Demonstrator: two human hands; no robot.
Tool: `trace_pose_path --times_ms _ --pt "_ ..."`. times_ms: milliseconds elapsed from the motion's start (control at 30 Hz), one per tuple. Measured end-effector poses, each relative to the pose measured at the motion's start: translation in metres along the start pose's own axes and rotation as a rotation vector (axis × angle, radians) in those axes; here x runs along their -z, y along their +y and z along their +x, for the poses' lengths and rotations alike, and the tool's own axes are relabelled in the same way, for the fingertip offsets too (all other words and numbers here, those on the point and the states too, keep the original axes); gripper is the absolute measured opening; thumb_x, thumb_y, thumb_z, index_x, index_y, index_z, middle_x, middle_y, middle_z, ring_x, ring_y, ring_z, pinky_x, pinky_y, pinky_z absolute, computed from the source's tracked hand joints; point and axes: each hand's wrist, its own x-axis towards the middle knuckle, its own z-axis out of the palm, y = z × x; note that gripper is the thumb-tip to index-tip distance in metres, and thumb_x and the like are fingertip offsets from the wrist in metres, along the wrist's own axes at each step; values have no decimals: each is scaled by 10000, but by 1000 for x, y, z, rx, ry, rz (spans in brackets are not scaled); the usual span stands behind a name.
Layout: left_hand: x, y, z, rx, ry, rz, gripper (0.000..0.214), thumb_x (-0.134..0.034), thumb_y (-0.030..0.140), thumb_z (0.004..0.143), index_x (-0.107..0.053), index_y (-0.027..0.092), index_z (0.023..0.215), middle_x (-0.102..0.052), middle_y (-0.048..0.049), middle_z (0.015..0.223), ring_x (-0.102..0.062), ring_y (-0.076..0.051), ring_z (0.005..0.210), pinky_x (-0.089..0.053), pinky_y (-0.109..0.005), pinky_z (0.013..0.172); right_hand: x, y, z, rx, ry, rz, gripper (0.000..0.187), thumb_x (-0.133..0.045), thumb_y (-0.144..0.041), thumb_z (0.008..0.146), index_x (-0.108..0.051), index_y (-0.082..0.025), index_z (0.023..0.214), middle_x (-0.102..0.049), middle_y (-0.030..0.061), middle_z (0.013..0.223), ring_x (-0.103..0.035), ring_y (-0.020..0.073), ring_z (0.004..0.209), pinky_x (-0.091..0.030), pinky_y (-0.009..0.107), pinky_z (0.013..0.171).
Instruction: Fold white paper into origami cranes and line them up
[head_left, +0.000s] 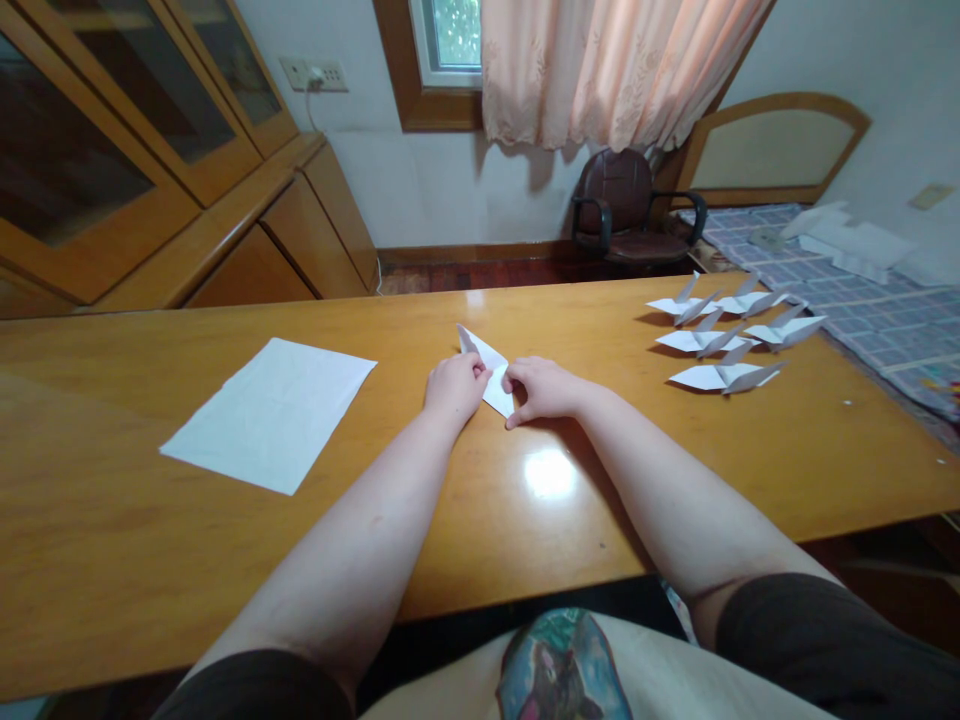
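A piece of folded white paper lies at the middle of the wooden table, slanting from upper left to lower right. My left hand pinches its left side, the fingertips pressed onto the paper. On the other side, my right hand grips the right edge, with the thumb near the lower corner. Part of the fold is covered by my fingers. To the left rests a flat white sheet of paper. Several folded paper cranes stand grouped at the right.
The wooden table runs across the view, its front edge close to my body. Beyond it are a brown office chair, a bed at right and a wooden cabinet at left. A curtain hangs by the window.
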Motion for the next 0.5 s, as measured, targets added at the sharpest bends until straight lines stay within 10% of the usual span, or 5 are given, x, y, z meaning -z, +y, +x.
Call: trace_pose_path --times_ms 133,500 --pt "0 0 0 -2 2 -4 168 -563 358 833 -664 225 840 -706 -57 901 -629 -217 842 -450 -312 717 -1 3 0 25 7 48 308 -718 -447 734 -612 -208 897 -647 38 922 -556 194 862 -376 293 766" --pt "1 1 0 12 -6 12 174 -558 360 839 -672 228 851 -706 -66 933 -630 -222 869 -458 -317 750 -1 3 0 6 16 62 424 -803 -470 608 -624 -210 890 -642 34 915 -551 202 862 -385 295 767"
